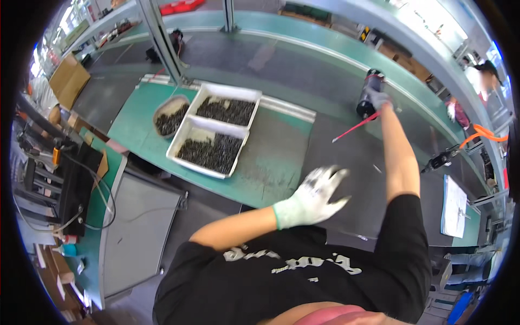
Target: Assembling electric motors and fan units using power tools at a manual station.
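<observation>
At the far right, my right hand (378, 98) reaches out over the dark belt and is closed on a black cylindrical part (364, 106), probably a motor. From this part a red cable (355, 130) stretches toward me, its pale end over the belt. My left hand (311, 201), in a white glove with a green cuff, hovers near the belt's close side. Its fingers are spread and slightly blurred, with nothing in them. Left of it, two white trays (172, 154) and a rounded tub (158, 111) hold many small dark pieces.
A metal post (160, 43) rises behind the trays. A power screwdriver (441, 160) on an orange coiled hose (487, 134) hangs at the right, beside a clipboard with papers (454, 208). Another dark part (162, 47) lies farther up the belt. A person (482, 81) is at the far right.
</observation>
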A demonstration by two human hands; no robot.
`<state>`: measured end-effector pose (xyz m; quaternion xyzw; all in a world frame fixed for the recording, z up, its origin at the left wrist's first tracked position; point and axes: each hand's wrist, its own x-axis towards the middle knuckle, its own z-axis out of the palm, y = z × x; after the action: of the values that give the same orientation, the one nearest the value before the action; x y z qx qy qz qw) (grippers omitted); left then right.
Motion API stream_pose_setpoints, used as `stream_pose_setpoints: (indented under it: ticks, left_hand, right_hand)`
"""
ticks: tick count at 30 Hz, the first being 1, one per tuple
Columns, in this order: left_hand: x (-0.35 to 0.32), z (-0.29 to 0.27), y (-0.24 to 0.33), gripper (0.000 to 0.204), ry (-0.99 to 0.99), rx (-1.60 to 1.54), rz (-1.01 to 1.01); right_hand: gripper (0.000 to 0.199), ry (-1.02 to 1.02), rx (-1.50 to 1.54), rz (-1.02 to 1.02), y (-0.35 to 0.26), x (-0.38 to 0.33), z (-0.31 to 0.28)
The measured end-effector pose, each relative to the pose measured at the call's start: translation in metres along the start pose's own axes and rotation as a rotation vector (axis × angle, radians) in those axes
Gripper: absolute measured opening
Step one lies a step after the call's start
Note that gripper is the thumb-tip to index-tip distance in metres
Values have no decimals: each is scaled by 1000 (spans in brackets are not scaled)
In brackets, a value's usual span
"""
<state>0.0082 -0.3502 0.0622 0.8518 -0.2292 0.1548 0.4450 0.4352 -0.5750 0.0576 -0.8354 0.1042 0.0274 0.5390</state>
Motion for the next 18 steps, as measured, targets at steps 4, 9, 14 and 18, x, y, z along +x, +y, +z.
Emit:
stream_pose_setpoints:
  ticks: [4,9,14,18]
  left_hand:
    - [-8,0,-23,47,-63,81,24]
    - [51,-9,-38,35,75,-15,-95]
    - [140,32,-13,13,-58,-3,467]
    - [184,23,38,16,-413,-406,532]
  right_hand:
    - [60,263,-848,-142,56,36,-60]
    - [55,384,-680,-299,60,-122,-26]
    - [54,157,-878,-417,124,-261,-76]
    - [46,247,-821,-466,136,-284,-80]
